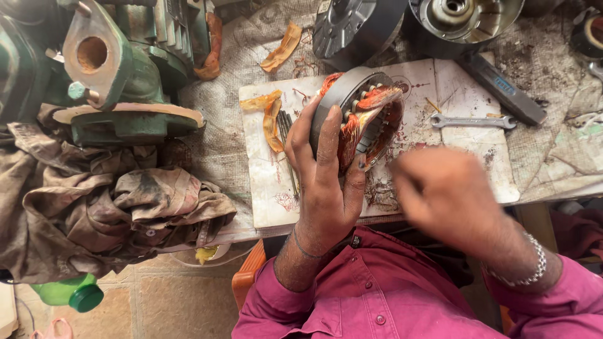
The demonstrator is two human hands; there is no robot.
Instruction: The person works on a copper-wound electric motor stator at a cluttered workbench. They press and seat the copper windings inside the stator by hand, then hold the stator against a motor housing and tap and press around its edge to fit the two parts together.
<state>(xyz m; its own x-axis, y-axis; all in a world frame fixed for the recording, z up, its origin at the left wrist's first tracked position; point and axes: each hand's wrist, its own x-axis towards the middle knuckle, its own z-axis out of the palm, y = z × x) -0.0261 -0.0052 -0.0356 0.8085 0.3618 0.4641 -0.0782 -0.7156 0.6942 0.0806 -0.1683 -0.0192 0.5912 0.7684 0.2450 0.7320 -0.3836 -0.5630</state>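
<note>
Wearing a magenta shirt (pixel 377 301), sleeves pushed up, leaning in at the near edge of the worktop (pixel 540 157). Gripping the stator (pixel 361 119) in the left hand (pixel 323 182), fingers wrapped up its outer ring, thumb across the face, holding it tilted above a stained paper sheet (pixel 276 194) near the middle of the near edge. Showing copper windings (pixel 377 100) and orange insulation strips through the open bore. Blurring on the right hand (pixel 443 191), just beside the stator's lower rim; impossible to tell whether clenched, released or pinching anything.

Risking, as a judgement: tearing the thin winding wire or scraping its enamel with a quick right-hand pull, given the speed of that hand; slipping of the heavy ring from a one-handed hold and dropping onto the sheet, bending coil ends; cutting fingertips on the slot edges; snagging the bracelet (pixel 531 270) on loose wire.

Lying on the sheet toward the far right: a spanner (pixel 471 121). Resting beyond it, toward the far edge: a dark bar (pixel 505 88). Standing at the far edge: two round motor covers (pixel 355 28). Sitting at the left: a green pump body (pixel 119 69) above a heap of dirty rags (pixel 94 207).
</note>
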